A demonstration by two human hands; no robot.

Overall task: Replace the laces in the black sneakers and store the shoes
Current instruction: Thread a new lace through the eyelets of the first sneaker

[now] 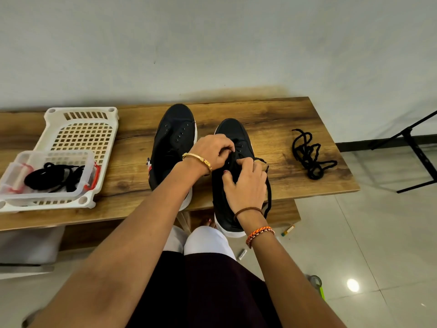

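Two black sneakers with white soles stand on a wooden bench [272, 114], toes pointing away from me. The left sneaker [173, 143] has bare eyelets and no lace. Over the right sneaker [230, 131] both my hands work at the eyelet area. My left hand [212, 150] pinches a black lace [268, 190] at the eyelets with curled fingers. My right hand [247, 183] rests on the shoe's tongue and grips the same lace, whose loose end hangs down the shoe's right side. A loose black lace [309, 155] lies bunched on the bench to the right.
A white perforated basket [80, 129] lies at the bench's left end, with a clear plastic box [50, 176] holding black laces in it. A black stand [416, 150] is on the tiled floor at right. Small items lie on the floor near my knees.
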